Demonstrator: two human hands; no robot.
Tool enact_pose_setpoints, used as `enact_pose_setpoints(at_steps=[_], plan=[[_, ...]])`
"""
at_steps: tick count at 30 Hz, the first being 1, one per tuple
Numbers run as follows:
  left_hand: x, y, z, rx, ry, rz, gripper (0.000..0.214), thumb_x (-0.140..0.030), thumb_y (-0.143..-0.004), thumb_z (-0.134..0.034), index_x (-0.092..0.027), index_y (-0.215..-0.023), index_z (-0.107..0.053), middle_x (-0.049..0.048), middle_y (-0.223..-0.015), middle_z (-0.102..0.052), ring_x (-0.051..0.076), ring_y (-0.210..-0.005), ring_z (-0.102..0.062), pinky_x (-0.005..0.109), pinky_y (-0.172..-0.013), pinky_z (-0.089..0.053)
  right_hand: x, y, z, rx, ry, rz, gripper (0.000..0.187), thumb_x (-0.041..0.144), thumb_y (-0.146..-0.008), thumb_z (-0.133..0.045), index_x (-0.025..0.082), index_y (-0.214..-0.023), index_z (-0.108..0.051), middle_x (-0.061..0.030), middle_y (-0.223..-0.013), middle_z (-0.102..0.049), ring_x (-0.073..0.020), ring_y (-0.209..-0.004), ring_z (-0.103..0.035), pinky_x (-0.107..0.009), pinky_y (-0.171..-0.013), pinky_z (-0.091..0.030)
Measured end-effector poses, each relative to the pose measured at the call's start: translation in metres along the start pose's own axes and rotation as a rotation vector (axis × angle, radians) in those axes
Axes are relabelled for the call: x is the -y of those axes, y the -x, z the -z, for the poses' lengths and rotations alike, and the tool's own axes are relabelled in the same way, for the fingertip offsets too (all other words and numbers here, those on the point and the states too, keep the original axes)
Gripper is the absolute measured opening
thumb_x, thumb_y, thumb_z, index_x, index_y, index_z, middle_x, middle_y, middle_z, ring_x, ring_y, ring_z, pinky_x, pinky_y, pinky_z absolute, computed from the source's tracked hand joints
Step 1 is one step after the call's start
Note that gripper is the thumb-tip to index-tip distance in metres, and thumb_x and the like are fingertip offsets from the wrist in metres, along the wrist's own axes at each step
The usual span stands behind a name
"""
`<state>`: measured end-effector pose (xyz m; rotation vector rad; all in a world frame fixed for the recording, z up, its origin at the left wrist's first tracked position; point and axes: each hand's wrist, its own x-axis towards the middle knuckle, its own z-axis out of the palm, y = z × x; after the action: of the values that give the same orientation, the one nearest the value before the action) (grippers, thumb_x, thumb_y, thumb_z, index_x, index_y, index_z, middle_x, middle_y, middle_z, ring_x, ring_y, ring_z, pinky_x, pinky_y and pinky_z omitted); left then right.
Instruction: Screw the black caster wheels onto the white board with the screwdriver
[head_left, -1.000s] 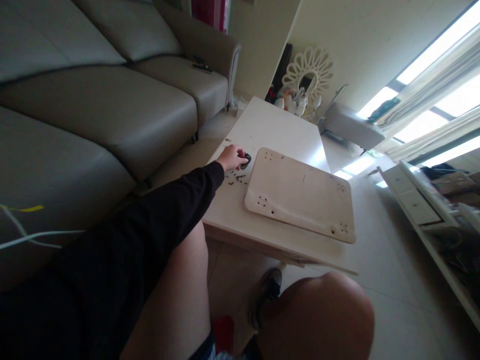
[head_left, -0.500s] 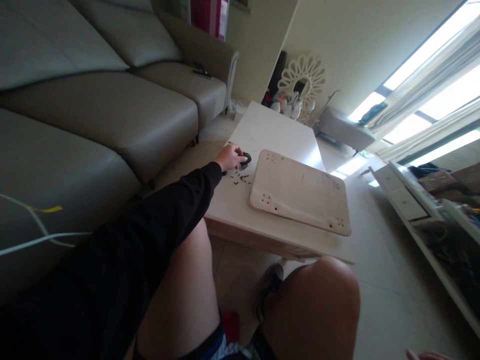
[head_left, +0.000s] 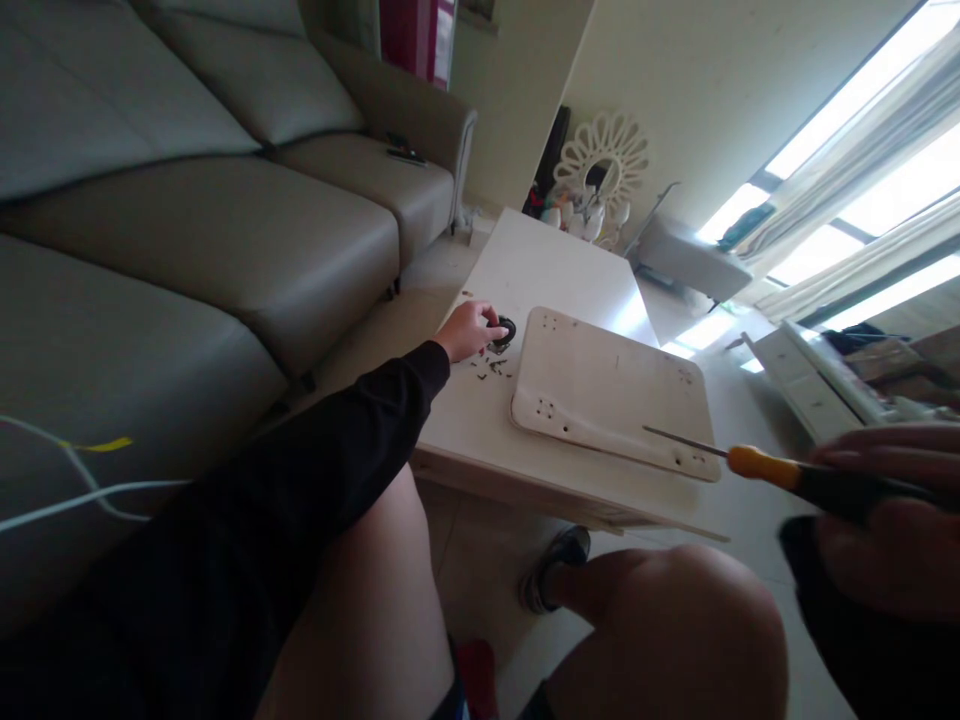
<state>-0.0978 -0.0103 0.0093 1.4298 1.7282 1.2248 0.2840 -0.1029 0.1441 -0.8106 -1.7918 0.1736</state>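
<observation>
My left hand (head_left: 469,328) reaches over the white table, with its fingers closed on a small black caster wheel (head_left: 507,328). Several small dark screws (head_left: 495,369) lie scattered just below that hand. A pale board (head_left: 600,385) with rounded corners and groups of small holes rests flat to the right of the wheel. At the right edge, my right hand (head_left: 892,500) is wrapped around the handle of a screwdriver (head_left: 765,468), orange and dark in colour. Its thin shaft points left, in front of the board's near right part. Part of the right hand is blurred and cut off by the frame.
The white table (head_left: 555,255) stands before my knees. A grey-brown sofa (head_left: 285,230) runs along the left, with small dark items (head_left: 406,155) on its seat. A round mirror (head_left: 602,165) with a petal frame is behind the table. White drawers (head_left: 806,385) stand at right.
My right hand has come up from the lower right corner, bringing the screwdriver into view. My left hand still grips the caster wheel, now slightly farther right and lower in the picture.
</observation>
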Motion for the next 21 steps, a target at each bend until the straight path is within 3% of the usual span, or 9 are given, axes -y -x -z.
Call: enact_pose_setpoints(at_steps=[2,4,7,9,12,21], plan=[[0.0,0.004,0.003,-0.004,-0.015,0.006,0.014,-0.02,-0.087,-0.074,-0.017,-0.086,-0.061,-0.0014,-0.064,-0.06,0.01,-0.047,-0.056,0.023,-0.05,-0.041,-0.01,-0.018,-0.048,0.02,-0.084,0.154,0.028,0.063,-0.083,-0.069,0.037,-0.084,-0.078,-0.0058,-0.077,-0.071,-0.0227,-0.075,-0.065,-0.044,-0.067,-0.047],[0.002,0.008,0.007,0.002,-0.017,0.019,0.014,-0.021,-0.087,-0.074,-0.018,-0.085,-0.06,-0.0026,-0.06,-0.059,0.011,-0.046,-0.056,0.024,-0.049,-0.04,-0.02,-0.027,-0.099,0.039,-0.219,0.245,0.023,0.053,-0.087,-0.068,0.032,-0.084,-0.077,-0.0045,-0.076,-0.071,-0.0217,-0.071,-0.064,-0.042,-0.064,-0.045],[0.009,0.015,0.011,-0.001,-0.018,0.03,0.017,-0.023,-0.085,-0.076,-0.019,-0.084,-0.059,-0.0033,-0.06,-0.06,0.011,-0.047,-0.057,0.024,-0.049,-0.039,-0.035,-0.026,-0.165,0.259,-0.215,0.072,0.018,0.041,-0.088,-0.071,0.025,-0.08,-0.07,-0.0009,-0.074,-0.069,-0.0158,-0.067,-0.061,-0.036,-0.065,-0.047],[0.014,0.017,0.014,-0.003,-0.026,0.047,0.018,-0.023,-0.085,-0.075,-0.02,-0.082,-0.058,-0.0045,-0.058,-0.058,0.011,-0.045,-0.055,0.024,-0.048,-0.038,-0.045,-0.019,-0.193,0.289,-0.219,0.03,0.02,0.039,-0.088,-0.07,0.023,-0.076,-0.065,0.0003,-0.071,-0.067,-0.0136,-0.064,-0.059,-0.033,-0.064,-0.048],[0.018,0.019,0.017,0.0,-0.02,0.072,0.02,-0.021,-0.084,-0.075,-0.02,-0.08,-0.056,-0.0059,-0.054,-0.055,0.01,-0.043,-0.053,0.023,-0.046,-0.037,-0.058,-0.008,-0.21,0.363,-0.217,0.007,0.021,0.038,-0.088,-0.071,0.023,-0.076,-0.064,0.0007,-0.072,-0.065,-0.0129,-0.066,-0.058,-0.032,-0.066,-0.048],[0.024,0.013,0.019,-0.005,0.056,0.126,0.02,-0.018,-0.082,-0.076,-0.018,-0.078,-0.057,-0.0051,-0.057,-0.057,0.009,-0.042,-0.051,0.023,-0.045,-0.039,-0.074,-0.003,-0.221,0.5,-0.194,0.003,0.021,0.04,-0.087,-0.072,0.022,-0.078,-0.063,0.0006,-0.076,-0.065,-0.0131,-0.069,-0.057,-0.03,-0.07,-0.046]])
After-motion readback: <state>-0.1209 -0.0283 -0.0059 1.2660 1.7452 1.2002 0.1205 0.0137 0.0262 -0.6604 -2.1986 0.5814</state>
